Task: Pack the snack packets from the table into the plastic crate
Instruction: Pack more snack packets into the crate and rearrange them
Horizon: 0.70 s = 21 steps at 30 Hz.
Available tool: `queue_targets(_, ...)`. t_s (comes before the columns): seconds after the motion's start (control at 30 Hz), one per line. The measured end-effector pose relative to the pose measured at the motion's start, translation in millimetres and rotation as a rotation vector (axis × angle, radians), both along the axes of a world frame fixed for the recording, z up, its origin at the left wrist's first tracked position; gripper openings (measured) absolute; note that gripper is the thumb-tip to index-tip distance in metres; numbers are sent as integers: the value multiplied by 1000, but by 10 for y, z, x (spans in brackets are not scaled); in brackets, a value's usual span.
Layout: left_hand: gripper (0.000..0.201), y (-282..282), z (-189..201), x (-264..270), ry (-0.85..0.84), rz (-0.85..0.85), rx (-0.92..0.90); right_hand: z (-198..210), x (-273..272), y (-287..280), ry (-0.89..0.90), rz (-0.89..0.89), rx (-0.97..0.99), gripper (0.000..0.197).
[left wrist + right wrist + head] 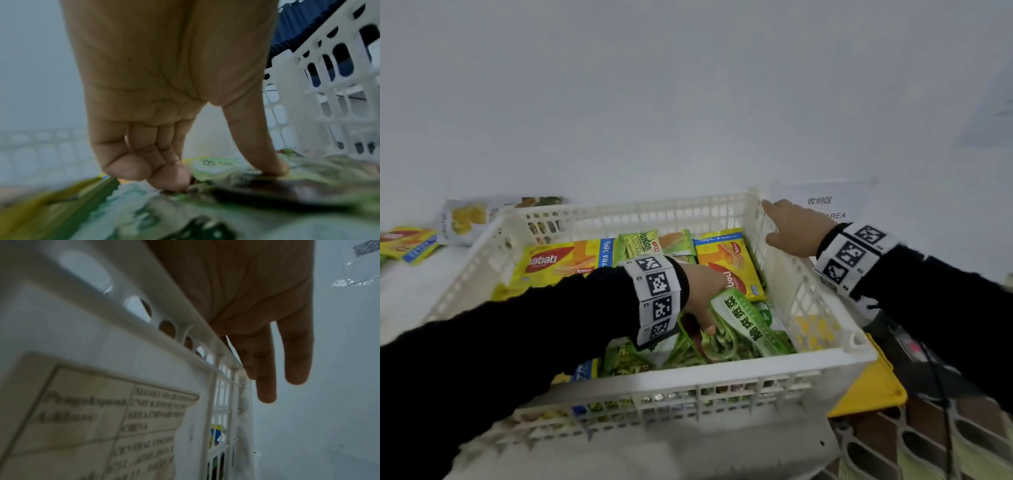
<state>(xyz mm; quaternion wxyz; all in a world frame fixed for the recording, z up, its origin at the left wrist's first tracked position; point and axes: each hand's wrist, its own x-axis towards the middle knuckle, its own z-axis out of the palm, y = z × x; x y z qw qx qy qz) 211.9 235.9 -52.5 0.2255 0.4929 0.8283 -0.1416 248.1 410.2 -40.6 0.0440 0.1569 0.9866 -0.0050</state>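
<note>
The white plastic crate (722, 371) stands in front of me with several packets inside: yellow wafer packets (561, 260) at the back and green ones at the front. My left hand (702, 291) reaches into the crate's right half and grips a green packet (746, 318) with Chinese print. In the left wrist view its thumb (267, 162) presses on the green packet (144, 216) and its fingers (164, 178) curl at the packet's edge. My right hand (794, 229) rests on the crate's right rim (185, 305), its fingers (296, 361) straight.
On the table left of the crate lie a yellow wafer packet (407, 243) and a white bag with yellow print (465, 219). A paper label (822, 202) lies past the right rim. A yellow flat object (866, 390) sticks out beside the crate's near right corner.
</note>
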Motion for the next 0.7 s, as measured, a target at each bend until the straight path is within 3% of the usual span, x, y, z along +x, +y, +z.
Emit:
queue_targets(0.17,62,-140,34,-160,-28,22,-70,-5,10,-7,19,-20,-32,63)
queue_targets(0.23,47,-185,72,-240,-21,9,-76,-3,16,-14,18,-22,-47,64)
queue_targets(0.37,16,-239,228,-399,-51,13,89,-3,18,-14,27,-26,-79,65)
queue_targets(0.57,25,-173,556,-462,-359,124,487,-14,22,-1,50,-13,-127,65)
queue_targets(0.7,12,56,489,-399,-403,73,465,-16,35,4,62,-14,-141,64)
